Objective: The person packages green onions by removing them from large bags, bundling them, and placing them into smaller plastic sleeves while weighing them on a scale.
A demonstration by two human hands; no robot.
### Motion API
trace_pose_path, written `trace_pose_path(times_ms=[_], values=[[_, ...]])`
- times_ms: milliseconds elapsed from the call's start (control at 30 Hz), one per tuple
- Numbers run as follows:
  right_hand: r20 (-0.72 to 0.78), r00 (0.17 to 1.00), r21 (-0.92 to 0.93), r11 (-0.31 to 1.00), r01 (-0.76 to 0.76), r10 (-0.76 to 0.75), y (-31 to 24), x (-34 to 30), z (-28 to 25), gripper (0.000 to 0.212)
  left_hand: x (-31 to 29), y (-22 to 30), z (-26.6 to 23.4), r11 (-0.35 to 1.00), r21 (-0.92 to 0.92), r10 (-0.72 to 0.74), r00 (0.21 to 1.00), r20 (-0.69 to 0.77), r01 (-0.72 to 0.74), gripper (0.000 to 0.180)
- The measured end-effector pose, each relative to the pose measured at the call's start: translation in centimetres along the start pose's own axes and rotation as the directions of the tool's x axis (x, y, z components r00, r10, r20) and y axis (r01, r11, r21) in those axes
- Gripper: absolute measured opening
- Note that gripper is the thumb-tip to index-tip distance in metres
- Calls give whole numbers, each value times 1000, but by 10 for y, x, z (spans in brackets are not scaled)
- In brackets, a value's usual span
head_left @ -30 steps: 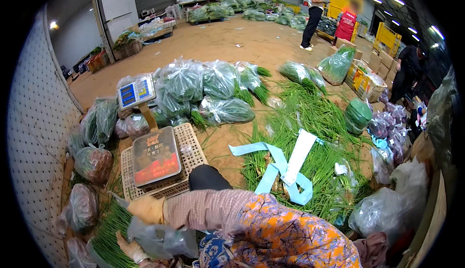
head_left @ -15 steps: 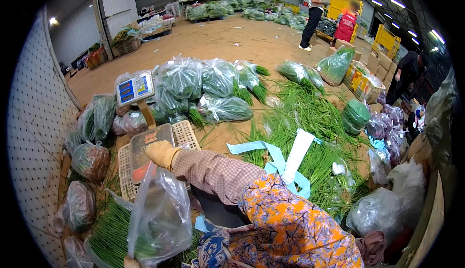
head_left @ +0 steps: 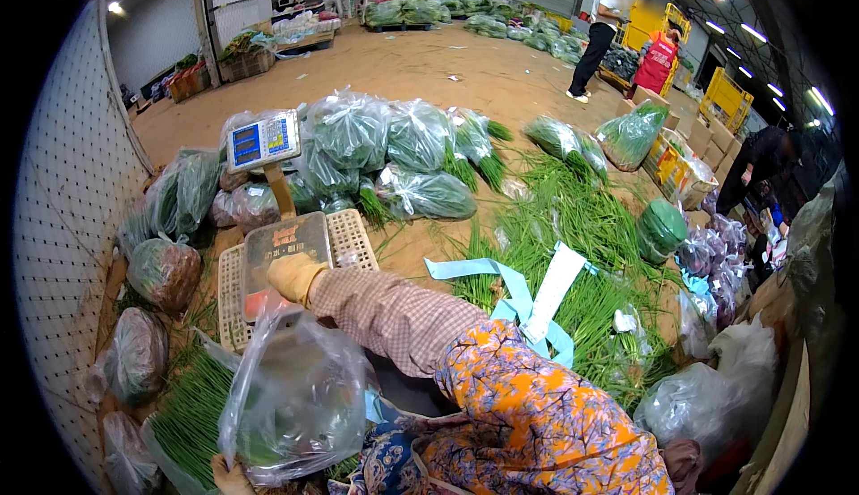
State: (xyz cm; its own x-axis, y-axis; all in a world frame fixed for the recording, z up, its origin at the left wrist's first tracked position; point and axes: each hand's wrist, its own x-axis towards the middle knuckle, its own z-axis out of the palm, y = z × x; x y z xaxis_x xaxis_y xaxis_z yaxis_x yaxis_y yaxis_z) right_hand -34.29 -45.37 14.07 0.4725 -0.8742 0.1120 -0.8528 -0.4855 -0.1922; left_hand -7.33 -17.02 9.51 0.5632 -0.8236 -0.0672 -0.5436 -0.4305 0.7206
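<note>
low in the view, left of the middle, a clear plastic bag (head_left: 300, 388) hung between two hands, in front of the scale (head_left: 286, 234) and just beside a bundle of green stalks (head_left: 192, 405). the bag was thin, colourless and see-through, puffed out in its middle and creased along its sides, with pale glints along the folds. its top narrowed toward the right hand (head_left: 295, 278), and its sides spread wider below. a dull green showed through its lower part, though whether that lay inside or behind could not be told. the right hand, in a yellowish glove, was closed on the bag's upper edge and hid part of the scale's platform. the left hand (head_left: 231, 479), partly cut off at the lower rim of the view, had its fingers pinched on the bag's lower left edge. the stalks were long, slender and deep green, packed closely side by side, with clear film along their outer edge. beneath the scale stood a pale crate (head_left: 233, 302), its surface pierced with rows of small holes
</note>
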Motion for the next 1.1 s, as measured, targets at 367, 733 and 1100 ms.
trace_pose_path(times_ms=[367, 733, 1100], values=[[144, 976, 8, 987, 161, -160, -42, -7, 21, 19, 28, -91, 23, 965, 183, -224, 948, 224, 185, 32], [375, 617, 611, 685, 398, -692, -139, -134, 232, 36, -9, -59, -14, 127, -976, 40, 983, 181, 174, 33], [717, 522, 657, 196, -728, -462, -202, -64, 177, 33, -35, -86, 16, 873, -272, 86, 422, 903, 405, 46]])
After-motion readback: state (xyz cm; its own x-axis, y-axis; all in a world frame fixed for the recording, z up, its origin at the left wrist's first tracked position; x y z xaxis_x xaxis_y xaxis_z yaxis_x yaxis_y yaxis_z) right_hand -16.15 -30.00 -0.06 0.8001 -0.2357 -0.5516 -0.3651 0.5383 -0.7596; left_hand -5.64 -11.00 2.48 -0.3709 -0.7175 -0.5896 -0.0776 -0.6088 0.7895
